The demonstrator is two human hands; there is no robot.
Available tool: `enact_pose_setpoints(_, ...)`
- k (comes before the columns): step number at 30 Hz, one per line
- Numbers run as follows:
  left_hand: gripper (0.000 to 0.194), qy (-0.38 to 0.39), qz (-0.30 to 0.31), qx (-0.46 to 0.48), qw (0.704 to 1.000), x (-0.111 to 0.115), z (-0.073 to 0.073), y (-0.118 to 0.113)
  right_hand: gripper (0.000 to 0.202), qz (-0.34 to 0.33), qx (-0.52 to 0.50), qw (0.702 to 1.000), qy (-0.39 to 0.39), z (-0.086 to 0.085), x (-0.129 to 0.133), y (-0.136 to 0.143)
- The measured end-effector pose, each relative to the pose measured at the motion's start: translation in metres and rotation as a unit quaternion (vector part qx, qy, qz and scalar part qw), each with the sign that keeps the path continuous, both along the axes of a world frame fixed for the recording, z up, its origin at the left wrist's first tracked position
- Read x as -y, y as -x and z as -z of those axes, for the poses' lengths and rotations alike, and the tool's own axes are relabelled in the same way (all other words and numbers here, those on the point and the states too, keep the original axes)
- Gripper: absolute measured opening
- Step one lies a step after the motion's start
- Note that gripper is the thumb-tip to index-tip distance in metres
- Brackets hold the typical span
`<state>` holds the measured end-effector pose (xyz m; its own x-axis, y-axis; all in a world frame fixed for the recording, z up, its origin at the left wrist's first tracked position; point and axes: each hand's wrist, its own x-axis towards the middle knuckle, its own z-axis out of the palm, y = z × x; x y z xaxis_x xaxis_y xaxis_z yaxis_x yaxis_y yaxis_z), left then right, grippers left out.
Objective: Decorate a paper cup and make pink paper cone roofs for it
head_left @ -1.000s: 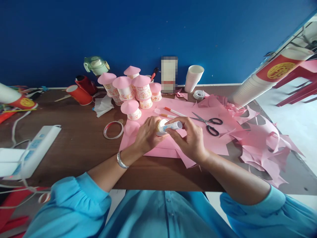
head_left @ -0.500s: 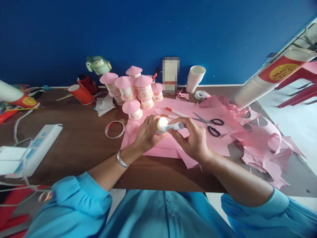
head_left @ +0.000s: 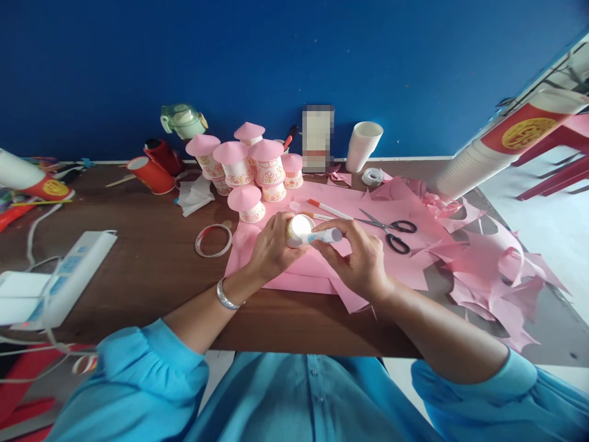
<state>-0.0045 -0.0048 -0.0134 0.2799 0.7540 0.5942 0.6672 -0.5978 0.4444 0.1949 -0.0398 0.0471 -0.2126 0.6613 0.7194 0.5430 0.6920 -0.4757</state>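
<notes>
My left hand (head_left: 271, 248) is wrapped round a small white paper cup (head_left: 300, 231) with a patterned side, its bright white round end facing up. A glue stick (head_left: 328, 236), a white tube with blue print, lies in the pinch of my right hand (head_left: 363, 258). Its left end meets the cup's edge. Both hands are above sheets of pink paper (head_left: 391, 264). Beyond them stand several little paper-cup towers (head_left: 269, 169) with red drawings and pink cone roofs. Black-handled scissors (head_left: 389, 230) and an orange-and-white marker (head_left: 326, 209) rest on the paper to the right.
A tape roll (head_left: 213, 240) lies left of the pink sheets. Farther left is a power strip (head_left: 76, 273) with cables. White cups (head_left: 363, 147) are stacked by the blue wall, and a longer cup stack (head_left: 483, 162) leans at right near pink scraps (head_left: 492, 270).
The cup in my left hand has shifted slightly left and tilted a little. The glue stick stays against its edge; the other things have not moved.
</notes>
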Motion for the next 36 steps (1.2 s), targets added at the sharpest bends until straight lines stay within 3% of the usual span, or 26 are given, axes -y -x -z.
enact_pose_setpoints(6, 0.05, 0.011, -0.014, 0.01, 1.0, -0.002, -0.003, 0.001, 0.012, -0.03, 0.017, 0.999, -0.009, 0.004, 0.003, 0.003)
enact_pose_setpoints(12, 0.049, 0.002, -0.012, 0.015, 1.0, 0.0, -0.006, -0.001, 0.013, 0.013, -0.017, 1.0, -0.003, 0.0, -0.002, -0.001)
enact_pose_setpoints(20, 0.053, -0.014, -0.029, 0.021, 0.999, -0.003, -0.002, 0.002, 0.011, -0.018, 0.01, 1.0, -0.003, 0.003, 0.0, 0.001)
enact_pose_setpoints(27, 0.054, 0.005, -0.012, 0.04, 0.999, -0.002, -0.005, 0.004, 0.012, 0.028, -0.09, 0.993, 0.065, 0.001, -0.006, -0.003)
enact_pose_setpoints(31, 0.053, -0.018, 0.007, 0.052, 0.998, -0.002, -0.007, 0.003, 0.008, 0.014, -0.089, 0.993, 0.073, 0.001, -0.008, -0.002)
enact_pose_setpoints(36, 0.056, -0.025, -0.018, 0.042, 0.999, -0.002, -0.005, 0.002, 0.008, 0.023, -0.085, 0.993, 0.072, 0.002, -0.01, -0.004)
